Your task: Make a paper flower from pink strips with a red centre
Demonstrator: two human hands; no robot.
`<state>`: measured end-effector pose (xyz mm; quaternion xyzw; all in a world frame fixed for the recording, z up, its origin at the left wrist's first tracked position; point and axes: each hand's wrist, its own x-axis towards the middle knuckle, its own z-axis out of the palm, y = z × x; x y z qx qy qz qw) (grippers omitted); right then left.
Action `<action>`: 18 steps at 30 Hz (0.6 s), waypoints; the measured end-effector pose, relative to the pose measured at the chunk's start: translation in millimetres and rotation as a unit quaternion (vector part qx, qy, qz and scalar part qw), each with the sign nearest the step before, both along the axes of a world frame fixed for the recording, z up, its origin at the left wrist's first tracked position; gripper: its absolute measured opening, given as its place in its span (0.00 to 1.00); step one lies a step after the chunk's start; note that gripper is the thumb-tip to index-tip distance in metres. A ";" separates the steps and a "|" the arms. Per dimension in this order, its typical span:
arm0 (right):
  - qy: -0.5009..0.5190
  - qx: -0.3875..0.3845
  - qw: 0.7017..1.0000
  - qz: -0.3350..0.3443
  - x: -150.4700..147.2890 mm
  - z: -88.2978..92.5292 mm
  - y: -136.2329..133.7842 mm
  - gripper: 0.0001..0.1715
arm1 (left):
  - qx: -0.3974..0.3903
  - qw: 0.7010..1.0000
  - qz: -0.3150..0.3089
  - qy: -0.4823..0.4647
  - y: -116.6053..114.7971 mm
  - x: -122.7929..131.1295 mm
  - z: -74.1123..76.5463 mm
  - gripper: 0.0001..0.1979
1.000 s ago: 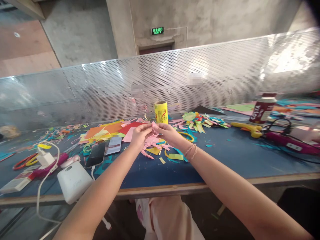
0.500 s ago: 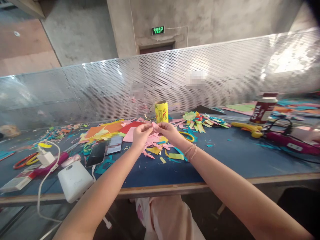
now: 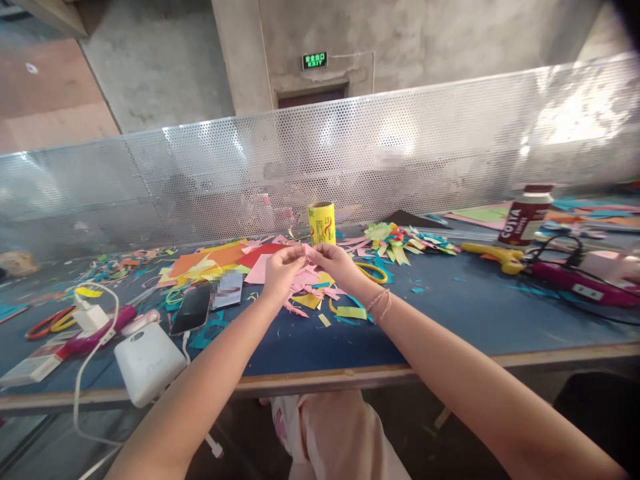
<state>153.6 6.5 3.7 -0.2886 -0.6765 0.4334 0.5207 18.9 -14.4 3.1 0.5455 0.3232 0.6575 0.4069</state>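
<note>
Both hands, left hand [image 3: 281, 268] and right hand [image 3: 336, 263], pinch a small pink paper piece [image 3: 308, 252] together just before the yellow tape roll [image 3: 321, 223] on the blue worktable [image 3: 450, 313].

There is just one view, worn on the person's head. It looks forward and down across the counter [image 3: 450, 313] toward the perforated screen [image 3: 425, 147] and the exit sign [image 3: 315, 61] beyond. Both forearms enter from the bottom edge. The left hand [image 3: 280, 270] and right hand [image 3: 340, 265] sit mid-frame, near enough to show the pink paper scrap [image 3: 306, 251] pinched between them.
</note>
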 end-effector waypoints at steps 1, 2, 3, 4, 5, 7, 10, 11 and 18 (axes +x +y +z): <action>-0.003 0.003 1.000 -0.003 -0.2 0.5 -0.6 0.17 | 0.001 1.000 -0.001 0.001 -0.2 0.2 0.2 0.13; -0.006 0.007 1.000 -0.007 -0.4 1.2 -1.3 0.16 | 0.002 1.000 -0.002 0.002 -0.4 0.4 0.4 0.13; -0.010 0.011 1.000 -0.013 -0.6 1.9 -2.1 0.16 | 0.002 1.000 -0.004 0.001 -0.5 0.6 0.6 0.13; -0.013 0.016 1.000 -0.019 -0.8 2.5 -2.6 0.16 | 0.002 1.000 -0.006 -0.001 -0.6 0.8 0.7 0.13; -0.016 0.021 0.999 -0.025 -1.1 2.8 -3.0 0.15 | 0.000 1.000 -0.008 -0.005 -0.6 1.1 0.8 0.13; -0.013 0.032 0.999 -0.031 -1.5 2.3 -2.4 0.14 | -0.005 1.000 -0.009 -0.018 -0.8 1.8 1.0 0.12; 0.002 0.048 0.998 -0.029 -2.3 -1.0 1.0 0.14 | -0.022 0.999 -0.013 -0.047 -1.8 3.1 2.1 0.11; 0.007 0.054 0.998 -0.030 -2.7 -2.4 2.4 0.14 | -0.027 0.998 -0.017 -0.056 -2.4 3.5 2.8 0.11; -0.021 0.131 0.988 -0.079 -5.5 -6.6 5.0 0.11 | -0.055 0.997 -0.011 -0.053 -5.4 3.3 4.4 0.13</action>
